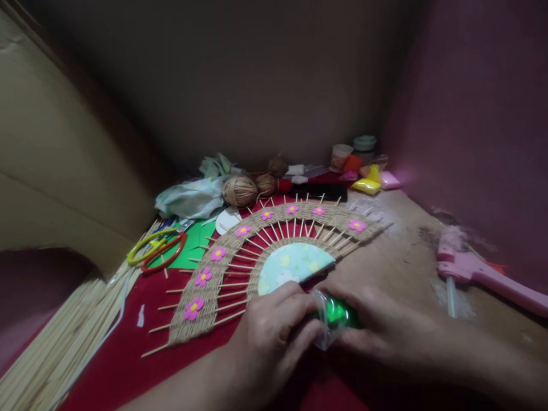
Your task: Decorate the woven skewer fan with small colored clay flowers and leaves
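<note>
Between my two hands is a small clear plastic packet of green clay [338, 313]. My left hand [278, 325] pinches the packet's clear end, its fingers closed. My right hand [372, 319] is wrapped round the green part from the other side. Just beyond my hands lies a fan-shaped piece [233, 240] of woven twine on thin sticks, with several pink flowers with yellow centres along its outer band. A pale blue patterned half-circle [295, 262] fills its inner part, close to my left fingers.
Yellow and red-handled scissors [163, 251] lie on green sheets at the left, near a bundle of thin sticks [64, 348]. Twine balls [240, 190] and a cloth [190, 197] sit at the back. Clay packets [367, 186] and a cup [341, 157] stand back right. A pink glue gun [483, 271] lies right.
</note>
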